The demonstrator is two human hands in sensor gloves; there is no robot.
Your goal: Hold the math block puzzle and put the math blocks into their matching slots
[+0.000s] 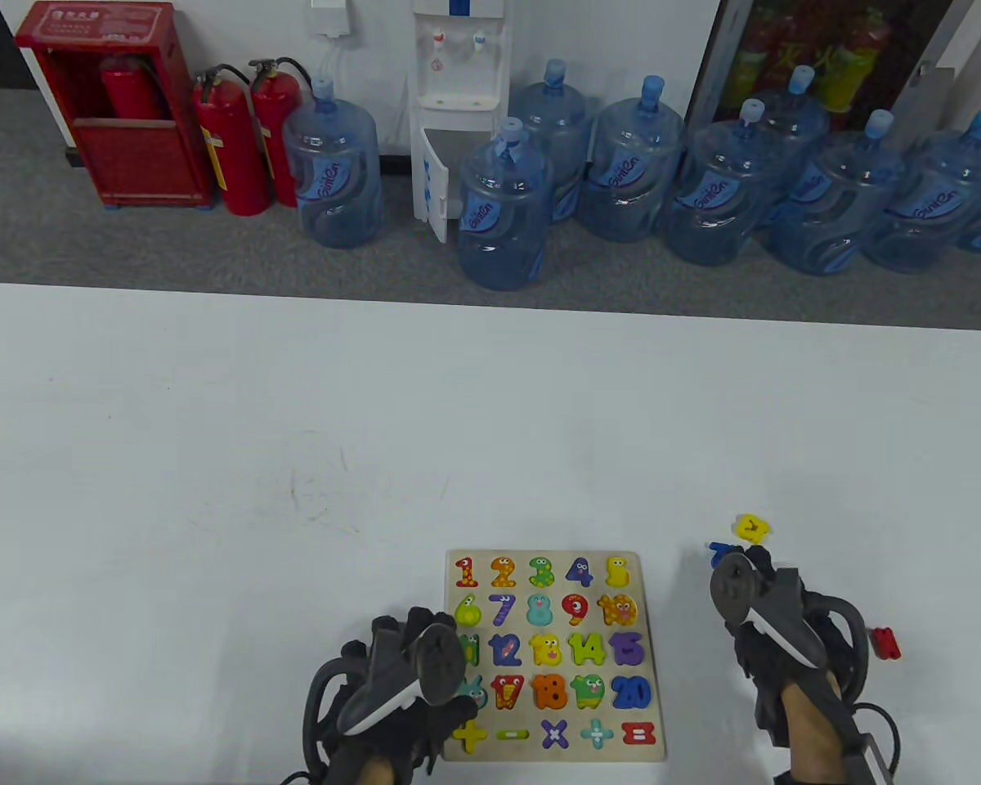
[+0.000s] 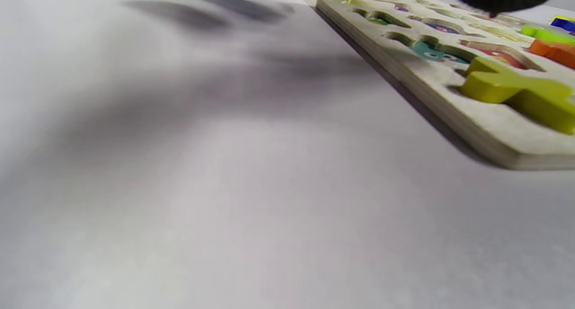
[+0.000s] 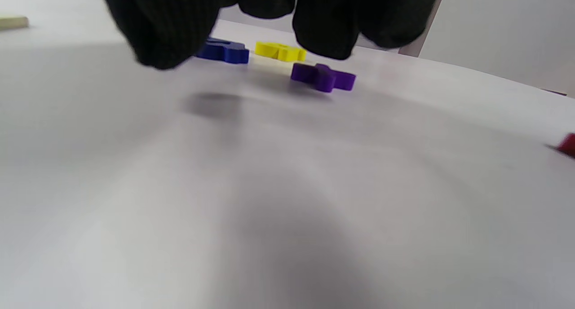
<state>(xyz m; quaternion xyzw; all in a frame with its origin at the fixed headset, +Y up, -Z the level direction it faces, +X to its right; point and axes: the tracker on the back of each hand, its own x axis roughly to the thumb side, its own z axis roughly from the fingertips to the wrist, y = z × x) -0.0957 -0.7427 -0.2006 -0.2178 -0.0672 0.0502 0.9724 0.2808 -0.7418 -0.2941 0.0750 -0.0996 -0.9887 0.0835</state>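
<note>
A: How far along? The puzzle board [image 1: 553, 748], under the left hand's [image 1: 400, 679] straight fingers, looks mostly filled.

B: Loose blocks remain ahead of the right hand [image 1: 764, 621], fingers hanging empty: purple [image 3: 323, 77], yellow [image 1: 753, 528], blue [image 3: 223, 50].

puzzle board [image 1: 652, 654] on table [image 1: 294, 425], loose blocks [image 1: 753, 528] to its right
</note>
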